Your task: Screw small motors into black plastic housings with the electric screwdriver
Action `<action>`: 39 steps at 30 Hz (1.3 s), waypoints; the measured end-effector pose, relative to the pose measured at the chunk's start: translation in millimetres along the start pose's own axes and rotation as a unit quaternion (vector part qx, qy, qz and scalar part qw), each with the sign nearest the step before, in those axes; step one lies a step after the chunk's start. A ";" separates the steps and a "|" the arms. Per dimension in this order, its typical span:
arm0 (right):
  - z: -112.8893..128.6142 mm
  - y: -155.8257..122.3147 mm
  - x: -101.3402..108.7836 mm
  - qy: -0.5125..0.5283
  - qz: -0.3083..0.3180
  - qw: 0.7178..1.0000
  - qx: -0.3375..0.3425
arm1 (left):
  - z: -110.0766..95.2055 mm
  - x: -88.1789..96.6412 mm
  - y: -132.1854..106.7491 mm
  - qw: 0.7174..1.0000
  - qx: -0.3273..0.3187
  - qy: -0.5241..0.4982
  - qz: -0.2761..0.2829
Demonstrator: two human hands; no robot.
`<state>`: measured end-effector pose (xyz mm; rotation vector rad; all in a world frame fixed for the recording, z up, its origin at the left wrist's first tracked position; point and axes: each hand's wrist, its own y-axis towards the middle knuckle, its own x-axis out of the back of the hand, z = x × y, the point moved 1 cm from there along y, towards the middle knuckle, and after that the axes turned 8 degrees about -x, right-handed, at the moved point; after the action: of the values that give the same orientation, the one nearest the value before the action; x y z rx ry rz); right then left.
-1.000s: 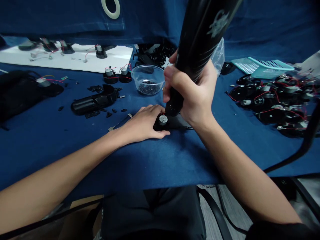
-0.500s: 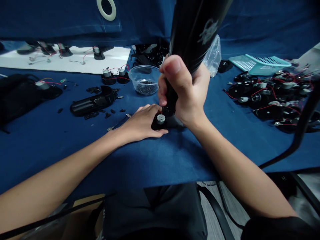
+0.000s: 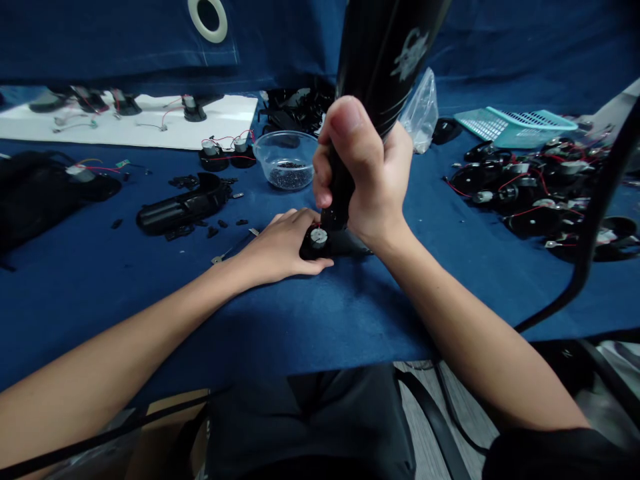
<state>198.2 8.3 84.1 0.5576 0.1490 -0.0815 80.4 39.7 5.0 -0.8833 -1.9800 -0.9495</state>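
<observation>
My right hand (image 3: 375, 167) is wrapped round a black electric screwdriver (image 3: 383, 73), held nearly upright with its lower end down at a black plastic housing (image 3: 345, 244). The bit and the exact contact spot are hidden. A small round silver motor (image 3: 319, 237) sits in the housing's left end. My left hand (image 3: 290, 243) grips that end, with the thumb on the near side and the fingers on the far side. Beyond the hands stands a clear plastic bowl (image 3: 270, 150) with many tiny dark screws (image 3: 289, 177) in it.
To the left lie a black shell part (image 3: 183, 203) and small loose black pieces. Motor assemblies with red wires (image 3: 525, 180) are heaped at right, near a turquoise basket (image 3: 520, 127). A white board (image 3: 200, 130) holds more at back left. A black cable (image 3: 580, 267) crosses on the right.
The whole view has shifted slightly. Both hands, the screwdriver and the housing keep nearly the same positions relative to each other.
</observation>
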 end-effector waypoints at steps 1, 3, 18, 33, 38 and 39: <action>-0.7 0.3 0.6 -0.003 0.000 1.000 -0.002 | -0.1 0.0 0.0 1.000 0.000 -0.001 -0.001; -2.3 0.7 2.1 -0.008 -0.006 1.000 -0.003 | -0.1 0.0 0.1 1.000 0.002 -0.003 -0.002; 0.1 -1.0 -0.9 0.001 -0.010 1.000 0.007 | 1.3 -0.6 0.0 1.000 0.007 -0.011 0.003; 0.1 -3.2 1.1 -0.031 -0.004 0.999 -0.008 | 1.0 -1.0 0.5 1.000 -0.002 0.001 -0.005; 0.6 -3.4 2.0 -0.025 -0.007 1.000 -0.008 | 0.2 0.5 0.9 1.000 -0.001 -0.001 -0.005; 1.4 -3.8 1.0 -0.025 -0.003 1.000 -0.009 | 0.2 0.7 1.0 1.000 -0.001 -0.001 -0.005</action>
<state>199.0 4.4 83.1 0.5361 0.1036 -0.0998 80.8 40.5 5.7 -0.8764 -1.9883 -0.9574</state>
